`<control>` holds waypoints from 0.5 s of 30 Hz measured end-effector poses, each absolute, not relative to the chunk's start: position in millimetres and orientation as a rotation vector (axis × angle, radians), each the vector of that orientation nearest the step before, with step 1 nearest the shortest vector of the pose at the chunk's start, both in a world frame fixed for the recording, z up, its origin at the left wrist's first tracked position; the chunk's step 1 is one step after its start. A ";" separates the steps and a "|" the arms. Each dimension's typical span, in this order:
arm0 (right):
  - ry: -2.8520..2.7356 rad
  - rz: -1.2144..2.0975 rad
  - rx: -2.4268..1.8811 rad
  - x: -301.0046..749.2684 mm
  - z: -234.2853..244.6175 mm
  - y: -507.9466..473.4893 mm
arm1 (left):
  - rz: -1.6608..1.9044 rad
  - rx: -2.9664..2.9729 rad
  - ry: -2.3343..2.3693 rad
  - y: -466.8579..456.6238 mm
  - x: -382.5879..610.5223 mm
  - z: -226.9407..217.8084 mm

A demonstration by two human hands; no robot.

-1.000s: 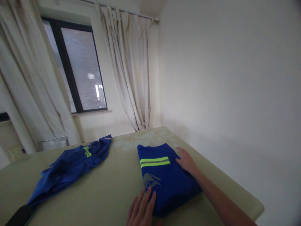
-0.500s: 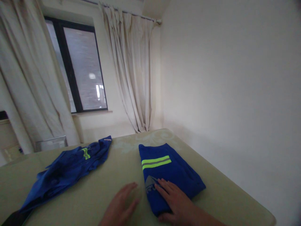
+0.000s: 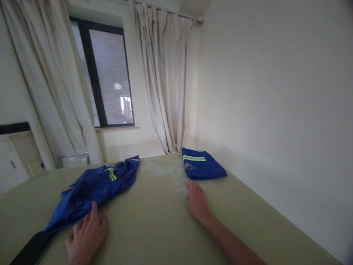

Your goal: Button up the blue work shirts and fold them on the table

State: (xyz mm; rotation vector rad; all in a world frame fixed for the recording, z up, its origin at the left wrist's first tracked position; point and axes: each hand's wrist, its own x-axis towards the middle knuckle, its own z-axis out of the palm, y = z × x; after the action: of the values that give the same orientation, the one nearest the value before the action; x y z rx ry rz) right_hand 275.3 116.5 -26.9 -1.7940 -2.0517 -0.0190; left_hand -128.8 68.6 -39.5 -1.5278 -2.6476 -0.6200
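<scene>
A folded blue garment (image 3: 206,167) with yellow-green reflective stripes and a grey print lies at the far right of the green-covered bed (image 3: 149,224). Just short of its near edge, my right hand (image 3: 197,200) is open, fingers stretched toward it; whether the fingertips touch it I cannot tell. On the left is a second blue garment (image 3: 91,191), loose and rumpled, also with a striped patch. At its near edge my left hand (image 3: 88,235) is open with the index finger pointing forward, at or against the cloth. Neither hand holds anything.
A dark flat object (image 3: 33,250) lies at the lower left, its far end under the rumpled garment. The bare wall (image 3: 275,110) runs along the bed's right side. Beyond the bed are curtains (image 3: 171,81), a window (image 3: 110,73) and a pale cabinet (image 3: 16,158).
The folded garment has moved away from me to the far right of the bed, and my right hand has come off it. My left hand has shifted left to the rumpled garment.
</scene>
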 end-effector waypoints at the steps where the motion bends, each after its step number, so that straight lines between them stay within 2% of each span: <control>1: -2.116 0.043 -1.702 264.4 -32.0 104.9 | -0.599 -1.521 -2.635 69.9 -129.3 -38.0; 8: -2.270 0.395 -1.390 234.9 -34.9 57.3 | -0.513 -1.683 -2.393 76.8 -137.6 -42.2; 12: -2.168 0.545 -1.342 238.6 -29.0 63.5 | -0.737 -1.933 -2.035 78.7 -118.5 -37.3; 15: -1.930 0.702 -1.298 241.7 -26.4 71.0 | -0.967 -2.284 -1.631 65.5 -62.9 -32.5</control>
State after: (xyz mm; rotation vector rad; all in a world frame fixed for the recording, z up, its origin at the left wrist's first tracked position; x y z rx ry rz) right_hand 241.7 71.0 -26.4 -1.2984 -1.9300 0.7020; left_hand -62.9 65.5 -32.5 -2.2840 -1.6311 -0.9669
